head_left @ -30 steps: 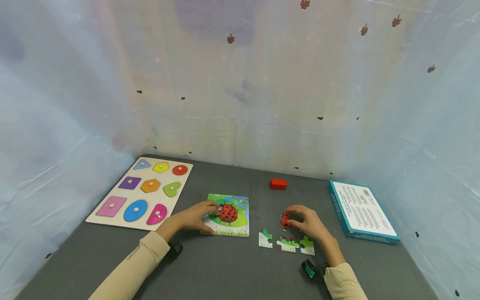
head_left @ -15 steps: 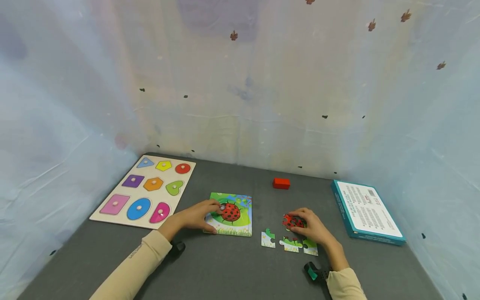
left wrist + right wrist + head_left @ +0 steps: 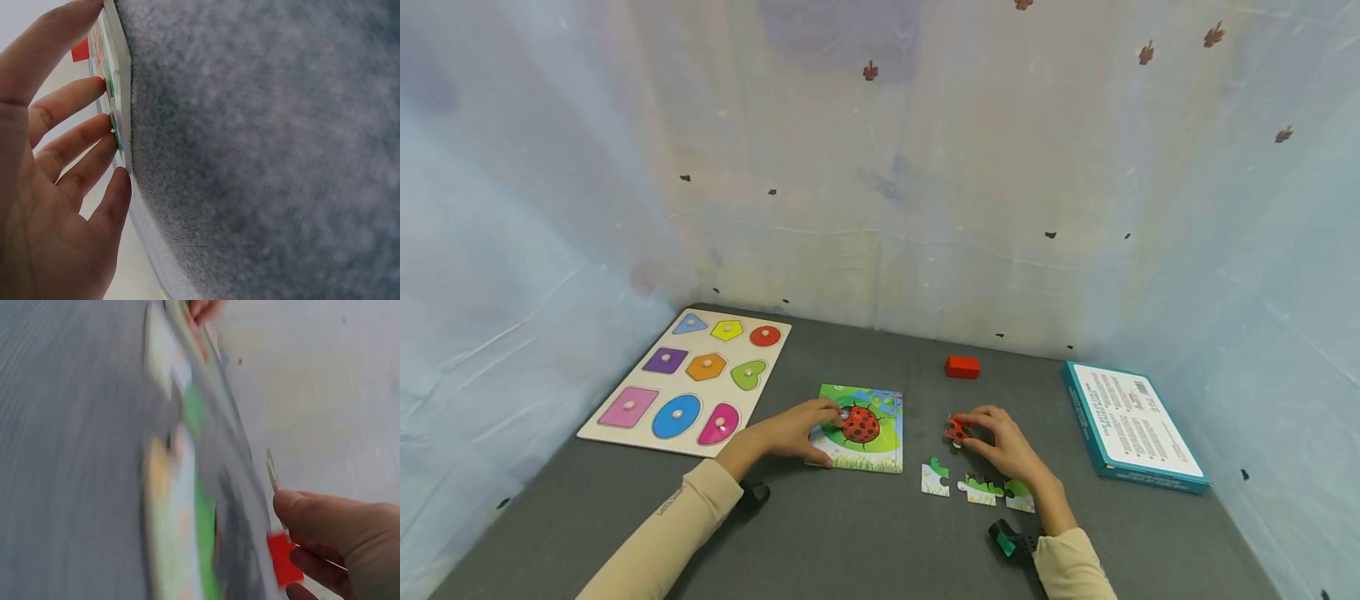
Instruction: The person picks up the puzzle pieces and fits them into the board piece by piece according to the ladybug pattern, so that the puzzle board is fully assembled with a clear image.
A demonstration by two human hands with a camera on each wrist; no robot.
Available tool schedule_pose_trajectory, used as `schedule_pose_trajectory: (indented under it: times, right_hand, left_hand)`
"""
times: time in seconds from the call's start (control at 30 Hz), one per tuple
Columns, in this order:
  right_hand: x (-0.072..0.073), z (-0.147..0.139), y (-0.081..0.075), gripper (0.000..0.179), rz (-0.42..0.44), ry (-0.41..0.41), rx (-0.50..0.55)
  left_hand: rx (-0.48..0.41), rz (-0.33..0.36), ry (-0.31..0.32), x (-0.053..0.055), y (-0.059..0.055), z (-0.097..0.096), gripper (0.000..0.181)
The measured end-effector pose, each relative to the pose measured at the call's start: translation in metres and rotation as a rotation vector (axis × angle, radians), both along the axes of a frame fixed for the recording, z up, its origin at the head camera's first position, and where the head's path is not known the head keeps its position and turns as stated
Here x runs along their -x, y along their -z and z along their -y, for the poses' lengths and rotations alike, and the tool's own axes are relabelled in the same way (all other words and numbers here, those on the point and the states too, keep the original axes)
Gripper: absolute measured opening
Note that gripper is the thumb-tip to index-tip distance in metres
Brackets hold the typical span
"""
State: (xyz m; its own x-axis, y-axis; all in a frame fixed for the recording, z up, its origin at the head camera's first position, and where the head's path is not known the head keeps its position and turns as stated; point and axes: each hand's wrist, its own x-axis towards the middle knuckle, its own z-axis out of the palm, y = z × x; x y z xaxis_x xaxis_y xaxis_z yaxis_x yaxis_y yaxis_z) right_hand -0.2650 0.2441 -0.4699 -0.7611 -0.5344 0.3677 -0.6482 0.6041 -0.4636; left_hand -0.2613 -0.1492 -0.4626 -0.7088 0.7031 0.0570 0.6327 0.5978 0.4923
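My left hand (image 3: 790, 429) rests on the left side of a square ladybug picture board (image 3: 880, 454), fingertips against its face and thumb by its near left corner. In the left wrist view, the fingers (image 3: 75, 100) look loosely bent against the board, which is seen edge-on. With thumb and fingers my right hand (image 3: 1011, 446) pinches a red, black-spotted jigsaw piece (image 3: 956, 430). That piece appears thin and raised off the table in the right wrist view. Nearer the person lie a corner piece (image 3: 934, 481), a middle grass piece (image 3: 981, 490) and another corner piece (image 3: 1019, 497), partly behind the wrist.
A wooden shape board (image 3: 647, 400) with knobbed, coloured shapes lies at the left. A red block (image 3: 962, 367) sits toward the back. On the right lies a teal-edged box (image 3: 1138, 421), its white printed side up. A pale sheet hangs behind the grey table (image 3: 865, 542).
My right hand has taken hold of the spotted jigsaw piece and carried it left and slightly away from the person. The left hand stays on the picture board; the view has shifted slightly.
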Motion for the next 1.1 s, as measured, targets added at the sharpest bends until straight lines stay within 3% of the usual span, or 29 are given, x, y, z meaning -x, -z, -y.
schedule_pose_trajectory:
  times: [0.27,0.53,0.77,0.97,1.1]
  right_hand:
    - [0.008,0.066,-0.011,0.037,0.009,-0.144,0.008]
    - [0.013,0.124,-0.005,0.033,0.001,-0.279,-0.022]
    - [0.017,0.145,0.006,0.030,-0.032,-0.276,-0.093]
    - [0.016,0.147,0.008,0.029,-0.051,-0.253,-0.090]
    - [0.017,0.149,0.009,0.029,-0.038,-0.235,-0.092]
  left_hand:
    - [-0.011,0.000,0.013,0.000,0.000,0.000,0.059]
    - [-0.011,-0.009,0.018,0.000,0.000,0.000,0.058]
    - [-0.021,-0.017,0.027,0.000,0.003,-0.001,0.059]
    - [-0.054,-0.080,0.062,-0.001,0.005,0.000,0.062]
    - [-0.047,-0.074,0.054,-0.001,0.003,0.001,0.061]
